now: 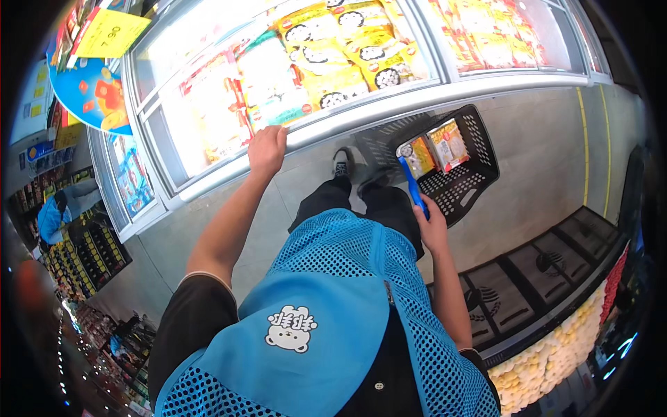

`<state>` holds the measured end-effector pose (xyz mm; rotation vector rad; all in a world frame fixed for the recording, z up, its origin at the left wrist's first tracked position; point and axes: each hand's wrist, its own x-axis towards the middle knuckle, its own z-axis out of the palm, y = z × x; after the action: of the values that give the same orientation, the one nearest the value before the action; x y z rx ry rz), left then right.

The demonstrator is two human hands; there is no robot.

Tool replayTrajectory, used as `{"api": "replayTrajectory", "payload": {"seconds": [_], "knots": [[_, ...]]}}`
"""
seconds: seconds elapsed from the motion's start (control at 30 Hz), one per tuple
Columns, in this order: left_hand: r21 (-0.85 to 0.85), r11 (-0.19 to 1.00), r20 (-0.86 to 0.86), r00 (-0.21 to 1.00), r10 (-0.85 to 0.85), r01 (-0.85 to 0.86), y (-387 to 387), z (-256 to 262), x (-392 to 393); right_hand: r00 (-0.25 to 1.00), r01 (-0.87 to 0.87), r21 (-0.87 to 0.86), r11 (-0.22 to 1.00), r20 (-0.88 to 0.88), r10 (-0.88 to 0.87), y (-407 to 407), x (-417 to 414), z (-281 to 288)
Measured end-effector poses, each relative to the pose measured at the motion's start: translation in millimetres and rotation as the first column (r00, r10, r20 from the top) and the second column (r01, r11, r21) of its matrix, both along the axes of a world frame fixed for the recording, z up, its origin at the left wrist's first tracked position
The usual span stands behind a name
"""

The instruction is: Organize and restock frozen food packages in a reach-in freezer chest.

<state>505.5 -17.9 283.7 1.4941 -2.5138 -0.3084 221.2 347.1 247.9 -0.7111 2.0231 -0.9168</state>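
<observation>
My left hand [268,150] is curled over the pale front rail [359,109] of a chest freezer. Behind the glass by that hand lie red-and-white frozen packs [218,104], a white-and-green pack [271,78] and several yellow bags [333,52] printed with round white balls. At my right side, my right hand [432,223] grips the blue handle [412,185] of a black plastic shopping basket [471,180]. Inside the basket are a yellow pack [417,156] and a white-and-orange pack [448,146], side by side.
A second freezer section [495,39] continues to the right. Dark crates [536,260] line a produce stand with pale yellow round produce [552,344] behind me on the right. A yellow price sign [112,34] stands upper left. Farther left, a person in blue [51,216] is near shelves.
</observation>
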Motion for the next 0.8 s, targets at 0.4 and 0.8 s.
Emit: {"api": "replayTrajectory", "payload": {"seconds": [0.4, 0.8], "knots": [[0.215, 0.879, -0.203, 0.899, -0.387, 0.427, 80, 50, -204, 0.866, 0.348, 0.165, 0.923, 0.321, -0.384, 21, -141, -176], [0.888, 0.415, -0.008, 0.910, -0.415, 0.197, 151, -277, -438, 0.741, 0.503, 0.430, 0.750, 0.232, -0.630, -8, -257, -404]]}}
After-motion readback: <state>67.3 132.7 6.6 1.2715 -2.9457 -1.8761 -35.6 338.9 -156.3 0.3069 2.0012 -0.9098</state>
